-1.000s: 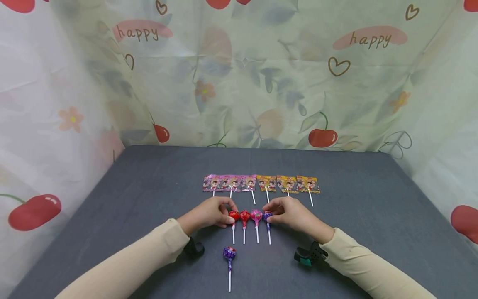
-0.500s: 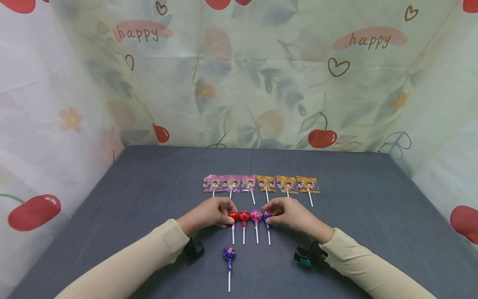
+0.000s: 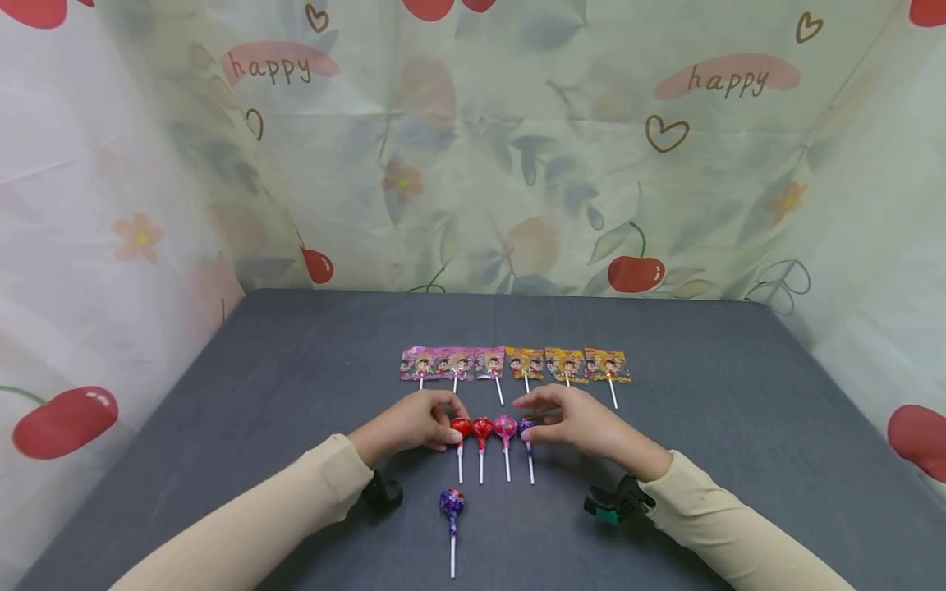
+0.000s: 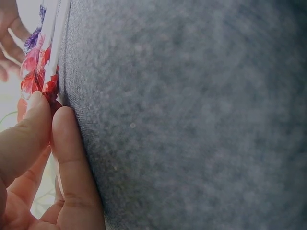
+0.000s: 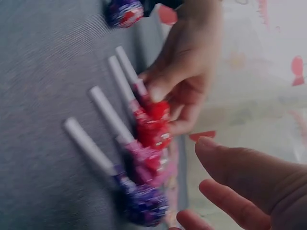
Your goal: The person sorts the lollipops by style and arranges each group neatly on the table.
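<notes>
Four lollipops lie side by side at mid-table, sticks toward me. My left hand (image 3: pixel 424 420) pinches the leftmost red lollipop (image 3: pixel 461 428) by its head between thumb and fingers. To its right come another red lollipop (image 3: pixel 483 428), a pink lollipop (image 3: pixel 506 428) and a purple lollipop (image 5: pixel 144 206). Beside the purple one is my right hand (image 3: pixel 572 420); in the right wrist view its thumb (image 5: pixel 240 165) and fingers are spread, clear of the candy. A second purple lollipop (image 3: pixel 452 502) lies alone nearer to me.
Behind the hands runs a row of flat-wrapped lollipops, pink packets (image 3: pixel 454 362) at left and yellow packets (image 3: pixel 567 364) at right. The dark grey table (image 3: pixel 296 345) is backed by a printed curtain (image 3: pixel 480 164).
My right thumb and fingers have eased apart from the purple lollipop, and that hand has drawn slightly away. The left hand keeps its pinch, and the lollipops lie as before.
</notes>
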`<state>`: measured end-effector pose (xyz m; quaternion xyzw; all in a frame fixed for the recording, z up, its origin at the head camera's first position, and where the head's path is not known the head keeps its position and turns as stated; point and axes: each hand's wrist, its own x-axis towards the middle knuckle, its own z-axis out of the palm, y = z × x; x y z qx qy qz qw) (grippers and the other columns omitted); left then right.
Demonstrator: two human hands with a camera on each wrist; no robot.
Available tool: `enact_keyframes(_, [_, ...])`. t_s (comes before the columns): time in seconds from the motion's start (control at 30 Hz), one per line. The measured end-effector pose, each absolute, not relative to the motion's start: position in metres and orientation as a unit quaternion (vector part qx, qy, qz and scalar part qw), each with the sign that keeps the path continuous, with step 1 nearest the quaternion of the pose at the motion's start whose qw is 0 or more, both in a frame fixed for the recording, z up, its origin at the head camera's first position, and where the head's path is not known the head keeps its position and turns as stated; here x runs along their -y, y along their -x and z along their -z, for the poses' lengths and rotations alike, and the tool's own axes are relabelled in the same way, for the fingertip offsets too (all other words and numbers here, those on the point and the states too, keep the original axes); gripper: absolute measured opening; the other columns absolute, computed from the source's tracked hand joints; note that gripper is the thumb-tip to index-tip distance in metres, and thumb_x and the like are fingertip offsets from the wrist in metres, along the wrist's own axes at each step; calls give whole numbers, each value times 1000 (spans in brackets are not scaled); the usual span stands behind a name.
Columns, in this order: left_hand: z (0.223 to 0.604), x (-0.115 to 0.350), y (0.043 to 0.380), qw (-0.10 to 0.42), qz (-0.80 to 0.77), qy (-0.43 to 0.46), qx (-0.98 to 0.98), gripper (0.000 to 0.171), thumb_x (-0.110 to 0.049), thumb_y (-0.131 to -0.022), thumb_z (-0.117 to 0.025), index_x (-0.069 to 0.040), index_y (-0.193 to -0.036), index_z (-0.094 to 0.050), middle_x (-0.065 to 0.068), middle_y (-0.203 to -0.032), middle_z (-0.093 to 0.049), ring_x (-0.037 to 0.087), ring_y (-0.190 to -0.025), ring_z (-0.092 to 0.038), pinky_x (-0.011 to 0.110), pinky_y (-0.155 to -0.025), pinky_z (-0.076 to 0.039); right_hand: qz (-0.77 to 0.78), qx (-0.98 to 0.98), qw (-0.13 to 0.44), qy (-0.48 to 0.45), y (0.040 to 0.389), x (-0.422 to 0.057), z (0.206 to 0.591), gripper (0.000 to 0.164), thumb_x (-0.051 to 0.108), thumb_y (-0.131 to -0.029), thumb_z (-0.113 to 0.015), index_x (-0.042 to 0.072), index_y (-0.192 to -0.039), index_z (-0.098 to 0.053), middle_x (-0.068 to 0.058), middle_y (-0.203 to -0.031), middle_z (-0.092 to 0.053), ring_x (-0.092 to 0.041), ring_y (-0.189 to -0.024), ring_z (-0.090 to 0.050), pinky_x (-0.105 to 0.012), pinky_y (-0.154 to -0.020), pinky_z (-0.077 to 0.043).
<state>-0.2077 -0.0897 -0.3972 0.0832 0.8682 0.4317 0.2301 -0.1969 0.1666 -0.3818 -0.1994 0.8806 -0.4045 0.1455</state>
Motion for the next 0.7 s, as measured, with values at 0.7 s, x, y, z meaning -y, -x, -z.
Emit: enact_keyframes(0.7, [399, 91, 208, 220, -429, -102, -870, 14, -7, -85, -72, -11, -97, -67, 6, -72, -59, 12, -60, -54, 25, -57, -53, 496, -781, 201, 323, 144, -112, 387, 41, 11, -86, -74, 3, -124, -60, -14, -124, -60, -32, -113, -60, -33, -95, -51])
